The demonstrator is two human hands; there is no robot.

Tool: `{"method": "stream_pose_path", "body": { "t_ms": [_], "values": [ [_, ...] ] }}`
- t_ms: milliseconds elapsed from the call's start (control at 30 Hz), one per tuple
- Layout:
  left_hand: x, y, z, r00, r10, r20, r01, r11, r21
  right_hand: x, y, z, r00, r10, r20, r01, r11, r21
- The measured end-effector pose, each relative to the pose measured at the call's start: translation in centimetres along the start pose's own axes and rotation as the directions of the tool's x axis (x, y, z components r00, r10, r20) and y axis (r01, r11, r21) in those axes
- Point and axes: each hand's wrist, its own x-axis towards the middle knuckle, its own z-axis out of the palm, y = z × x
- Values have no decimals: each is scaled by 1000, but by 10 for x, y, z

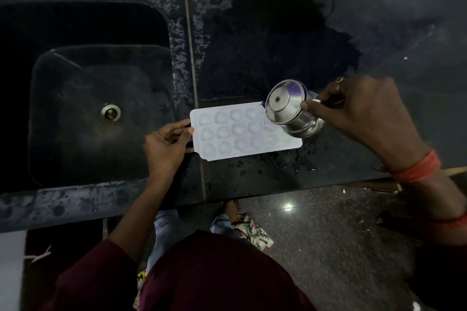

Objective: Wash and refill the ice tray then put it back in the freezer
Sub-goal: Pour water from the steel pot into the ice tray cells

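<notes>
A white ice tray (242, 131) lies flat on the dark stone bench (394, 33), just right of the sink (75, 78) and near the front edge. It has three rows of rounded cells. They look glossy, but how full they are is hard to make out in the dim light.

The left hand (165, 146) pinches the tray's left end, thumb on top of the rim and fingers curled beneath, where they are hidden.

The right hand (361, 113) grips a steel tumbler (290, 108), tipped over the tray's right end with its base turned toward the camera. Its mouth is hidden, and the tumbler covers the tray's far right cells. No stream can be told for certain.

Water drops (278, 161) dot the bench in front of the tray, and a dark wet patch (265, 45) spreads behind it. The sink's drain (110, 112) shows; its left side is lost in shadow.
</notes>
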Motion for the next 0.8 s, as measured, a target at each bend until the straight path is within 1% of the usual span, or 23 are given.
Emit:
{"method": "stream_pose_path", "body": {
  "t_ms": [533, 800],
  "values": [
    [-5, -3, -2, 999, -52, -14, 52, 998, -23, 0, -4, -4, 1000, 0, 1, 0, 999, -40],
    [-7, -4, -1, 998, -58, -8, 57, 998, -38, -3, -6, -8, 1000, 19, -3, -19, 1000, -20]
  ]
}}
